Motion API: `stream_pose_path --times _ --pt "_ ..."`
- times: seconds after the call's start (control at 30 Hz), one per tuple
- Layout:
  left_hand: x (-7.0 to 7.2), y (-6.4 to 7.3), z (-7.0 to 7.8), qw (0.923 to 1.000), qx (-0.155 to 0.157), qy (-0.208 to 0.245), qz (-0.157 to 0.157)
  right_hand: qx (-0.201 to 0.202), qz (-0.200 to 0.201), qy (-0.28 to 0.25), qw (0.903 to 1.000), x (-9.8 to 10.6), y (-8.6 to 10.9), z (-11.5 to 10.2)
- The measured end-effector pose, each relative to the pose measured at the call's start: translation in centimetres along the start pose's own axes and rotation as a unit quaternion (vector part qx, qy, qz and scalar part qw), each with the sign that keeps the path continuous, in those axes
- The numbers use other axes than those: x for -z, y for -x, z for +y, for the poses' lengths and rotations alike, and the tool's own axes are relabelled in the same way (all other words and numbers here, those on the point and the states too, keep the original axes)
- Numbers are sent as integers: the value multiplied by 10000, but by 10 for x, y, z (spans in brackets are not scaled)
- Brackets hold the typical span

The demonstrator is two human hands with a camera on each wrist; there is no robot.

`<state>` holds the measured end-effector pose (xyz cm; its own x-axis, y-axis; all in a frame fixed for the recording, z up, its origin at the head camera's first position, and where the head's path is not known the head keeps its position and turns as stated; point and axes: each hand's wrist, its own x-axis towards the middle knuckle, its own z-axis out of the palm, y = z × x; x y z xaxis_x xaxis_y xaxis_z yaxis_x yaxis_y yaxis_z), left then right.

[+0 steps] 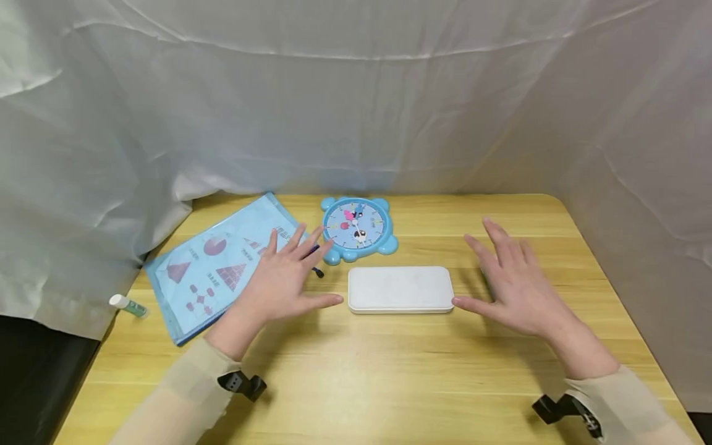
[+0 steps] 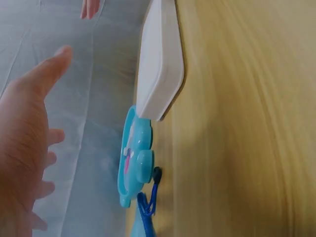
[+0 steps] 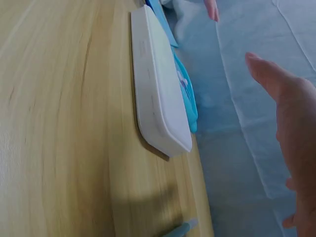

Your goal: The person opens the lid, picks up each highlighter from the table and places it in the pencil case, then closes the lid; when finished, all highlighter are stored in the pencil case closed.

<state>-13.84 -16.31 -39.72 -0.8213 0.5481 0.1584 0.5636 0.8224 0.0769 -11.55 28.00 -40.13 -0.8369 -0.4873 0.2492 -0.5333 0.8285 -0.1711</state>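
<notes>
A white, rounded rectangular case (image 1: 400, 289) lies closed on the wooden table between the two hands. My left hand (image 1: 283, 278) hovers at its left with fingers spread, over the edge of a light blue zip pouch (image 1: 186, 303). To the right, my right hand (image 1: 514, 287) is also raised with straight, spread fingers, its thumb tip overlapping the case's corner in the head view. Neither hand holds anything. Behind the case sits a blue toy clock (image 1: 334, 253) with a cartoon dial and colored hands.
A small white-capped green tube (image 1: 129, 306) lies at the table's left side. From the pouch trails a dark blue zip cord (image 2: 143, 202). Low in the right wrist view, a slim blue-green object (image 3: 180, 229) partly shows. Grey cloth (image 1: 356, 111) hangs behind the table.
</notes>
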Motion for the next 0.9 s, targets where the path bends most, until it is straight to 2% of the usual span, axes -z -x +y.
stream_pose_path --times 0.2,0.33,0.5,0.63,0.77,0.9 --pt "-7 2 3 9959 -203 653 585 155 176 -402 9989 -5 -2 -3" --pt "-12 1 8 9893 -120 1256 732 220 160 -844 9961 -8 -4 -4" --pt "-22 -1 12 9771 -16 2023 663 156 -119 -1511 9883 -13 -6 -5" --pt "-30 -3 15 9626 109 2652 544 -100 -274 -1946 9804 -17 -6 -7" --pt "-40 -5 17 9502 297 3084 349 -188 -261 -2304 9726 -23 -7 -8" --pt "-49 -7 19 9439 417 3271 194 -232 -256 -2575 9657 -30 -8 -8"
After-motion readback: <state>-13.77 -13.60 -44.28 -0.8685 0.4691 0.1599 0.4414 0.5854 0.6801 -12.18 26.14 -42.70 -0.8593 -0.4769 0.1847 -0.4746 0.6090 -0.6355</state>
